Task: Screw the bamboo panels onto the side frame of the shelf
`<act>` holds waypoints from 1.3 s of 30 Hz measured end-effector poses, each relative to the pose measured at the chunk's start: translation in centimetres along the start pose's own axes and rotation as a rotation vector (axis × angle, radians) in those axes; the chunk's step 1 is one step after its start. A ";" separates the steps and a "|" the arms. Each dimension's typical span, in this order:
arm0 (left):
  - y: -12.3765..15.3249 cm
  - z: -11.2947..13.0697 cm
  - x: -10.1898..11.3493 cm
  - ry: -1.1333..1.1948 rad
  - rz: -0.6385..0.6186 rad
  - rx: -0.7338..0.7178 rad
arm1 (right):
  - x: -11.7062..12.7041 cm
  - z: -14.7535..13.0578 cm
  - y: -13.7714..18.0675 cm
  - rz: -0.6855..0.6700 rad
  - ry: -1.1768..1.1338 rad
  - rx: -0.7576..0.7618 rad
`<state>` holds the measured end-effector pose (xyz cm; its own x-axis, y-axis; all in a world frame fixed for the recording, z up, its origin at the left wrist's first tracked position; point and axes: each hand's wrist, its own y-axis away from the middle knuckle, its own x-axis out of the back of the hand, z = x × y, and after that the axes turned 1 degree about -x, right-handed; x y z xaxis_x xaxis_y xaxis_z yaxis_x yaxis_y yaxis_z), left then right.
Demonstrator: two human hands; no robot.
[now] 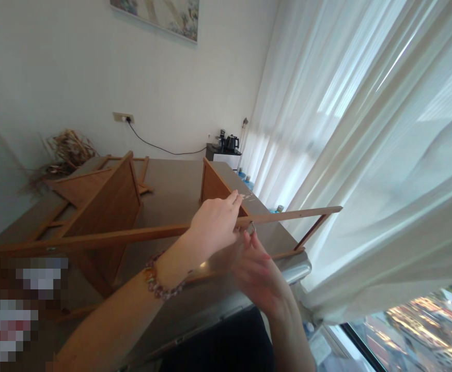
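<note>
A long wooden rail (125,236) of a furniture frame runs across the view above a grey-brown table (171,191). My left hand (215,223), with a bead bracelet on the wrist, is closed around the rail near its right third. My right hand (259,271) is just below the rail, fingers pinched on a small metal piece (251,227) at the rail's underside. The frame's thin legs (313,231) slant down to a lower bar at the table's right edge.
Two wooden panels (107,204) (216,187) stand on the table behind the rail. A kettle set (228,143) sits on a small cabinet at the far wall. White curtains (365,155) hang along the right. Dried twigs (65,152) lie at the back left.
</note>
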<state>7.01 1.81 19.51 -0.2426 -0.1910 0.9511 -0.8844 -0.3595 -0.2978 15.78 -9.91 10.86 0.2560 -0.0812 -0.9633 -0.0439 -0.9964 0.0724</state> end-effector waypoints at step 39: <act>0.1 -0.1 0.1 0.006 0.026 -0.024 | 1.0 -2.7 -2.0 0.258 2.154 1.571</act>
<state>6.84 1.89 19.57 -0.2685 -0.1944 0.9435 -0.8868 -0.3325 -0.3209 18.68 -8.08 10.48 0.1401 -0.9195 0.3672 -0.1913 -0.3890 -0.9011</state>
